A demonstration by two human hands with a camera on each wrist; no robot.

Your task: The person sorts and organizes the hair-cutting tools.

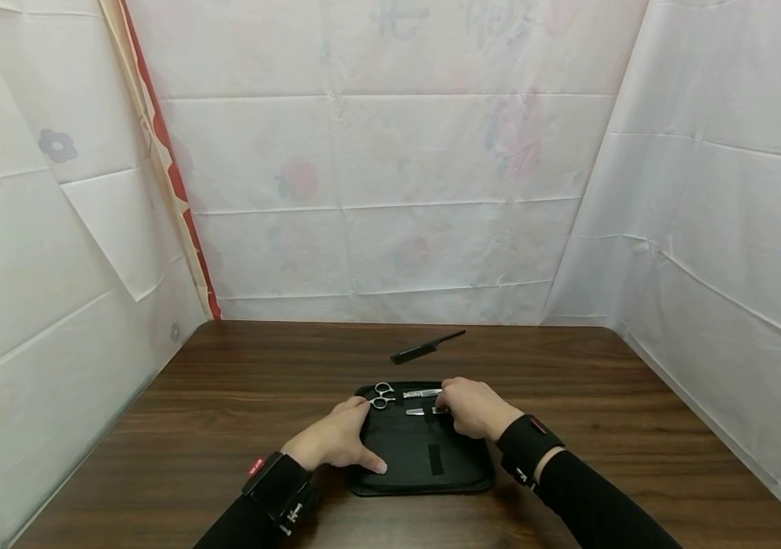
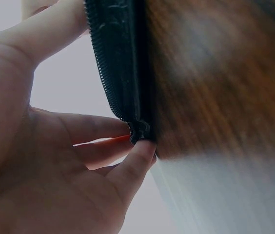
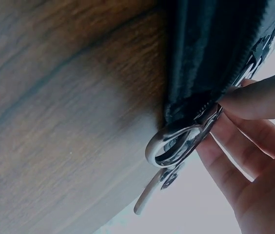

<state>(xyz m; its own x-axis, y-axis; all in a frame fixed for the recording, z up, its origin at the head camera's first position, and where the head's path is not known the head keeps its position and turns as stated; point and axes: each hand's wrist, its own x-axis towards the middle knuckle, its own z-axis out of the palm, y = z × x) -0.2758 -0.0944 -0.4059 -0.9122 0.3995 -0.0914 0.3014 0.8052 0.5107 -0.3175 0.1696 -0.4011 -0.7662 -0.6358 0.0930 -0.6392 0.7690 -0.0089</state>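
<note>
A black zip case (image 1: pixel 400 450) lies open-faced on the table. My left hand (image 1: pixel 337 438) rests at its left side, thumb on the case and other fingers nearly straight, touching the edge. In the left wrist view, those fingertips meet the zipped rim (image 2: pixel 101 63). At the case's right side, my right hand (image 1: pixel 476 406) pinches a pair of silver scissors, whose blade (image 1: pixel 415 412) points left under a strap. Their finger rings (image 3: pixel 154 148) stick out past the case edge in the right wrist view. Another pair of scissors (image 1: pixel 380 396) lies above, handles to the left.
Behind the case, a black tail comb (image 1: pixel 416 351) lies slanted on the brown wooden table (image 1: pixel 260 374). White patterned sheets (image 1: pixel 377 252) hang at the back and both sides. An elastic strap (image 1: pixel 435 460) sits low on the case.
</note>
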